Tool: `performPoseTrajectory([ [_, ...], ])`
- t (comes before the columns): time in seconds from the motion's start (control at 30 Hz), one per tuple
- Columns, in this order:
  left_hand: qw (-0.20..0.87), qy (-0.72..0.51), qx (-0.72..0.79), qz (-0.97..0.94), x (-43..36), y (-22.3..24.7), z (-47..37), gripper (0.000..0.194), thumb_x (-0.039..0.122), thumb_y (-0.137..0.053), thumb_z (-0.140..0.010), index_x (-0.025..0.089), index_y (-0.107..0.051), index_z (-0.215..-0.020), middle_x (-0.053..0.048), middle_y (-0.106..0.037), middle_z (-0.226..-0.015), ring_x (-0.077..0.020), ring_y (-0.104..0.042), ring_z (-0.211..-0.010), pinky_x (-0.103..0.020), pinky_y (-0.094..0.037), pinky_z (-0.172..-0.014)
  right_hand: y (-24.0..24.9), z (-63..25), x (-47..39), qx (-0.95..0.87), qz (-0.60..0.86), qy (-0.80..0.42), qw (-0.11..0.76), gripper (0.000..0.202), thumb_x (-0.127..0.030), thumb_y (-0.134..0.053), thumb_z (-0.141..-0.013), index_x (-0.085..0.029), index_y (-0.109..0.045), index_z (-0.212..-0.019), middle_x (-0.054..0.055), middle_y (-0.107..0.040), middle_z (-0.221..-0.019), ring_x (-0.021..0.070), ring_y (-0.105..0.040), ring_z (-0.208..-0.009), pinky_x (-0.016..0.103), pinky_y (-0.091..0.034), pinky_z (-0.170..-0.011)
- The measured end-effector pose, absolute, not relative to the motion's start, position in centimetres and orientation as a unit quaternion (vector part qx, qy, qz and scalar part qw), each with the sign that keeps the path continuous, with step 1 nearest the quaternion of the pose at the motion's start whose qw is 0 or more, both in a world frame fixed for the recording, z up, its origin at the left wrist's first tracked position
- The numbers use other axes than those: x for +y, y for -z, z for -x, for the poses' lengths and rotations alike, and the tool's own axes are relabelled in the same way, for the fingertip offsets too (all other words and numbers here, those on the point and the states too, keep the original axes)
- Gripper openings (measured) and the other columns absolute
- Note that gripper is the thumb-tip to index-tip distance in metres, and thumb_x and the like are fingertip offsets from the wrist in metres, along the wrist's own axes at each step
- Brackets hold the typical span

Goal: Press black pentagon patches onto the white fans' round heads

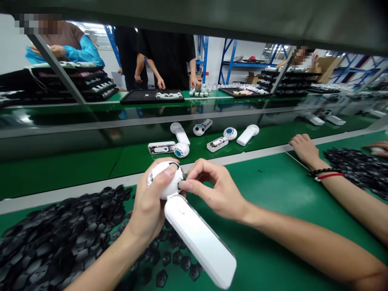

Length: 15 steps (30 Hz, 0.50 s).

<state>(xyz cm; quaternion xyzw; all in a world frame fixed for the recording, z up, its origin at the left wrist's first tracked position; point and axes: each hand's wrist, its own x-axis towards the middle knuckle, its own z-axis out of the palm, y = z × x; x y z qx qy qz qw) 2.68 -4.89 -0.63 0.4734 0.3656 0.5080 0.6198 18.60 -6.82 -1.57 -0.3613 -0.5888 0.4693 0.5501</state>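
Observation:
My left hand (150, 202) is wrapped round the ball-shaped head of a white handheld device (201, 240), its thumb on top near a dark patch. The device's long white handle points down to the right. At the right side of the head, my right hand (216, 190) pinches with thumb and forefinger; a small dark edge shows at the fingertips, most likely a black piece, partly hidden. A large heap of black five-sided pieces (66, 230) lies at the left, with several loose ones under the device.
Several white devices (181, 149) lie on the green belt (130, 161) beyond a pale rail. At the right, a co-worker's forearm (348, 186) rests near another black heap (357, 165). People and black trays (136, 97) stand across the belt.

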Motion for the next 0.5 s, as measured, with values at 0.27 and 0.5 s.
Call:
performPoseTrajectory([
  [0.27,0.563,-0.501,0.390,-0.529,-4.8,1.9,-2.0,0.042,0.056,-0.079,-0.082,0.021,-0.065,-0.101,0.000,-0.061,-0.078,-0.0141,-0.053,-0.058,-0.025,-0.044,-0.049,1.5,-18.2,-7.5,-0.587,0.391,-0.440,0.556,0.038,-0.049,-0.091,-0.081,-0.020,-0.068,-0.072,-0.001,-0.071,-0.071,0.0144,-0.062,-0.066,0.029,-0.050,-0.065],
  [0.5,0.502,-0.497,0.392,-0.589,-5.2,0.6,-1.8,0.036,0.054,-0.081,-0.083,0.025,-0.069,-0.101,0.002,-0.064,-0.074,-0.0140,-0.055,-0.056,-0.024,-0.044,-0.049,-0.1,-18.9,-7.3,-0.502,0.378,-0.586,0.512,0.052,-0.049,-0.103,-0.061,-0.020,-0.061,-0.073,-0.003,-0.070,-0.067,0.0150,-0.067,-0.064,0.028,-0.055,-0.064],
])
